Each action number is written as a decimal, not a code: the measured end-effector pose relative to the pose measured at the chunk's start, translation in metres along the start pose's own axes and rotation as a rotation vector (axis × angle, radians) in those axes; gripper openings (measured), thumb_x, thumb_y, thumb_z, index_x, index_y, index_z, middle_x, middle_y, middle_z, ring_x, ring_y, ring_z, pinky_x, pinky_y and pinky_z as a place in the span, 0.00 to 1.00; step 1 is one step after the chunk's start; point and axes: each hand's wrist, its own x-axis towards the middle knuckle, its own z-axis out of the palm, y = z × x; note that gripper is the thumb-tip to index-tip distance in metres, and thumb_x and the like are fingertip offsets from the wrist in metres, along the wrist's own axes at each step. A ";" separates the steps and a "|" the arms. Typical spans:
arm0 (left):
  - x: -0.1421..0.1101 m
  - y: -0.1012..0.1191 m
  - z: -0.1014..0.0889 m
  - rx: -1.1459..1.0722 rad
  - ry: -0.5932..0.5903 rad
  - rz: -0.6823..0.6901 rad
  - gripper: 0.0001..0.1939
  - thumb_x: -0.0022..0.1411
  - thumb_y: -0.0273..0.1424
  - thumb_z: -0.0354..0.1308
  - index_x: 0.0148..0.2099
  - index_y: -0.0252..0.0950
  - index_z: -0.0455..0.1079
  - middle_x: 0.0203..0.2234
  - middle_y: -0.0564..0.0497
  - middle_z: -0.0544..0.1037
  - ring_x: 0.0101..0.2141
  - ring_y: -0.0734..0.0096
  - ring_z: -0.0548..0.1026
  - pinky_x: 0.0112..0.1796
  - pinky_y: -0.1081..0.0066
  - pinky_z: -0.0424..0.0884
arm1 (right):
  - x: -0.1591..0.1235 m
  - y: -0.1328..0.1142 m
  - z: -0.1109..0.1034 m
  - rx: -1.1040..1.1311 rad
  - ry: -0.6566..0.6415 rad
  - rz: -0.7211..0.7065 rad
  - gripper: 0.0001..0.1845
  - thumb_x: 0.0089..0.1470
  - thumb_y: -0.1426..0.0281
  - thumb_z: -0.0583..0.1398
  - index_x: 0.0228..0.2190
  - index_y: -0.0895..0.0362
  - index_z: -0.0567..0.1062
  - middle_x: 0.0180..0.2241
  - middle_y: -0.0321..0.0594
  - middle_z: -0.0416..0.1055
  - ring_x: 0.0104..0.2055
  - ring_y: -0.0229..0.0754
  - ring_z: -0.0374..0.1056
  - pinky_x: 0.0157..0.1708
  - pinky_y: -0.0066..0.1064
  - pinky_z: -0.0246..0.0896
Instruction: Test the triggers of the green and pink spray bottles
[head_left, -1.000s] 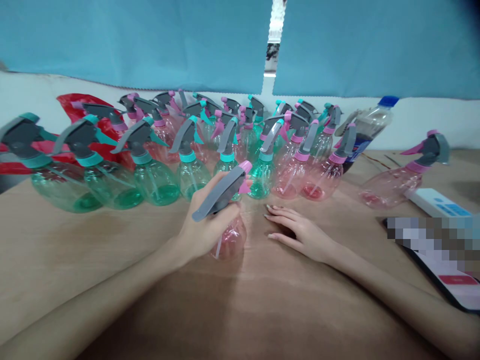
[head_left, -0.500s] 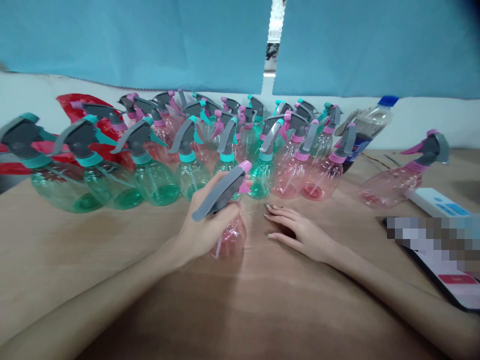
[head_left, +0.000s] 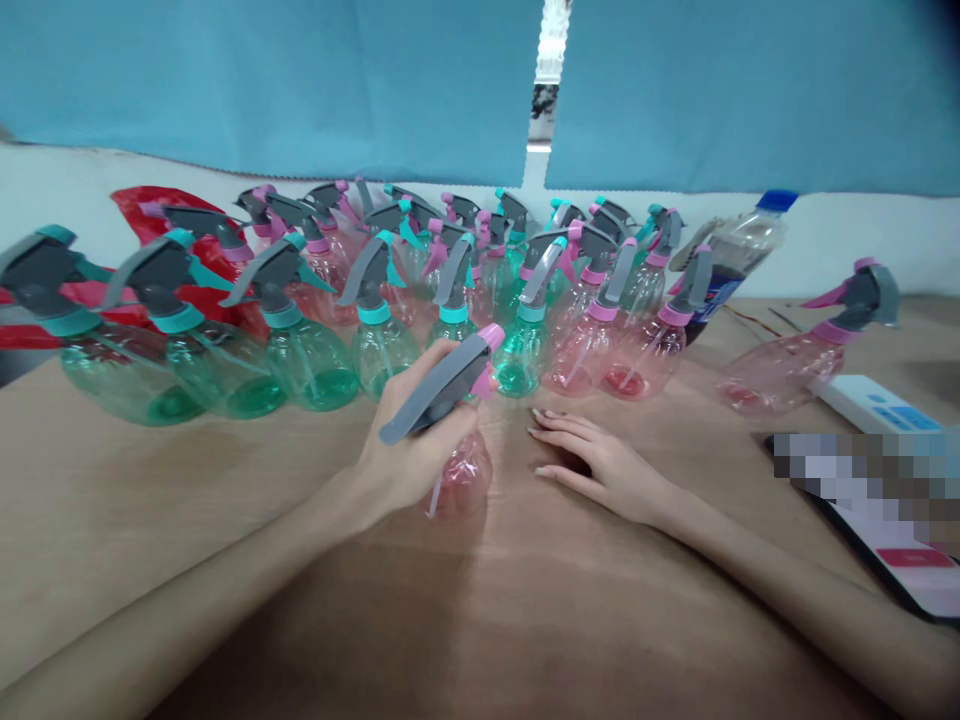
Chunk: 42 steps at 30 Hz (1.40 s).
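My left hand (head_left: 401,435) is wrapped round the neck of a pink spray bottle (head_left: 461,475) with a grey and pink trigger head. The bottle is upright near the middle of the table, its nozzle pointing away to the right. Some of its neck is hidden behind my fingers. To the right, my right hand (head_left: 600,462) lies on the tabletop, palm down with fingers stretched out, holding nothing. Just beyond my hands stand a green spray bottle (head_left: 519,355) and a pink spray bottle (head_left: 628,355) in the front row.
Several more green spray bottles (head_left: 311,375) and pink ones fill the back of the wooden table (head_left: 525,620). A red plastic bag (head_left: 150,215) lies behind them. Rightward are a blue-capped drink bottle (head_left: 746,245), a lone pink spray bottle (head_left: 784,370), a white box (head_left: 874,405) and a phone (head_left: 885,530).
The held spray bottle's head has shifted very slightly, with a small movement of my left hand. My right hand and the other bottles stay where they were.
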 end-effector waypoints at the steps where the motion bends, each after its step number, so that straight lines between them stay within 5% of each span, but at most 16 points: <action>1: 0.000 0.000 0.000 -0.007 -0.001 0.003 0.05 0.56 0.24 0.52 0.35 0.39 0.62 0.22 0.59 0.59 0.23 0.76 0.57 0.26 0.72 0.57 | 0.000 0.000 0.000 -0.001 -0.001 0.001 0.25 0.60 0.57 0.56 0.56 0.52 0.68 0.60 0.46 0.63 0.63 0.52 0.56 0.59 0.52 0.57; 18: -0.001 -0.003 0.001 -0.053 0.025 0.016 0.08 0.54 0.24 0.53 0.37 0.40 0.66 0.21 0.60 0.61 0.22 0.75 0.57 0.25 0.73 0.56 | 0.000 -0.001 -0.001 0.010 0.008 0.003 0.24 0.60 0.56 0.56 0.55 0.51 0.69 0.60 0.45 0.64 0.63 0.53 0.57 0.59 0.53 0.57; 24: -0.003 -0.008 0.003 -0.017 0.029 -0.022 0.13 0.55 0.27 0.54 0.44 0.44 0.70 0.30 0.56 0.76 0.28 0.69 0.71 0.32 0.70 0.68 | 0.001 0.000 0.000 0.006 0.004 -0.005 0.24 0.60 0.57 0.56 0.55 0.51 0.69 0.59 0.45 0.64 0.63 0.52 0.57 0.59 0.51 0.57; 42: -0.005 -0.009 0.012 0.024 0.097 -0.005 0.10 0.57 0.26 0.55 0.42 0.41 0.68 0.27 0.56 0.72 0.27 0.71 0.70 0.32 0.70 0.66 | 0.001 -0.005 -0.002 -0.026 -0.007 -0.002 0.24 0.61 0.56 0.54 0.55 0.54 0.69 0.59 0.47 0.64 0.63 0.51 0.57 0.59 0.49 0.57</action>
